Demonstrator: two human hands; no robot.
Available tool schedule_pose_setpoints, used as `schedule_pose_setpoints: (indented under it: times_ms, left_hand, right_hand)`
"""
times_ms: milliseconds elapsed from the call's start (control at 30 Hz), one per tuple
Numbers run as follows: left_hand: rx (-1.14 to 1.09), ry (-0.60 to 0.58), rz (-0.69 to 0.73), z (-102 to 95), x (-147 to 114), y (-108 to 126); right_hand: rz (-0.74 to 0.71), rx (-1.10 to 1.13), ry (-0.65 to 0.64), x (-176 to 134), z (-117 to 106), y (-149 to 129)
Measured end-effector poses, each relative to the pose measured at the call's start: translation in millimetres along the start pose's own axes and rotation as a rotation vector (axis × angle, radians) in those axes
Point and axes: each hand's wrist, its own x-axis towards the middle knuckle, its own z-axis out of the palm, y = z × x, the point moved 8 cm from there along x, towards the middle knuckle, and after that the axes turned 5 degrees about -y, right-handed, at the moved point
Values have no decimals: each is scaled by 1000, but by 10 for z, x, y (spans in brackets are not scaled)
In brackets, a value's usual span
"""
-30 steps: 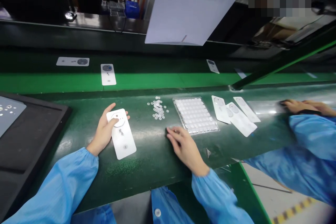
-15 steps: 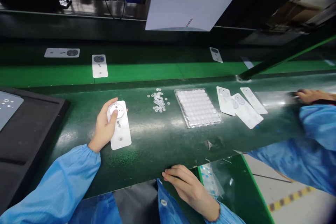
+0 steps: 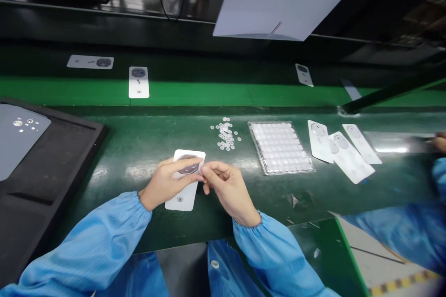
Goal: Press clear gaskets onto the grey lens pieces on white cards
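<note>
A white phone back panel (image 3: 187, 195) with a dark round camera area near its top sits on the green bench in front of me. My left hand (image 3: 170, 178) reaches across it from the left, index finger and thumb closing together over the camera area. From the right, my right hand (image 3: 228, 188) pinches at the panel's right edge, its fingertips meeting those of the left. Whatever lies between the fingertips is hidden. Beyond the hands is a loose heap of small clear rings (image 3: 226, 134). To its right lies a clear plastic tray (image 3: 282, 148) with white rows.
Several white panels (image 3: 351, 158) lie right of the tray, and others (image 3: 138, 82) rest along the green strip behind. A black tray (image 3: 45, 181) with a grey sheet is at left. A co-worker's blue sleeve (image 3: 400, 227) shows at right. A white board (image 3: 278, 0) hangs above.
My right hand has risen from the bench's front edge to meet the left at the panel. The left hand and panel have shifted right and down, and the left grasp has changed. The view has shifted slightly.
</note>
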Motion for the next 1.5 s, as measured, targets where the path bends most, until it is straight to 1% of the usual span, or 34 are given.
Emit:
schedule_pose_setpoints:
  times_ms: [167,333,467,600,700,767,867,967,1233,1400,1500]
  left_hand:
    - [-8,5,6,-7,-2,-3]
    - [-40,15,2,-20,11,15]
    - [-34,23,7,-22,14,1]
    - [-15,14,17,-12,18,-15]
    - [-25,3,-4,-5,23,-24]
    - [-51,6,-42,-11,20,-37]
    - [-111,37,-116,-45,3,-71]
    - [-153,64,-147,-74,-14,-85]
    - [-263,8,-200,-7,-30,-129]
    - [-245,-13,-150,5,-29,-122]
    - [-286,-30,-151,12,-49,-137]
  right_hand:
    - [-23,-75,-3,-38,-5,11]
    - [-25,-90,-14,-41,-48,7]
    - [1,-135,-45,-43,-31,-7]
    - [15,-185,-89,-36,8,-73]
    - [5,-252,-108,-20,48,-150]
    - [-40,-309,-79,-10,65,-213]
    - [-146,-404,24,-16,75,-298]
    - [-207,-468,80,-25,102,-316]
    - [-235,-569,94,-3,130,-371]
    - [-245,-577,95,2,138,-381]
    - [-252,-581,83,7,150,-374]
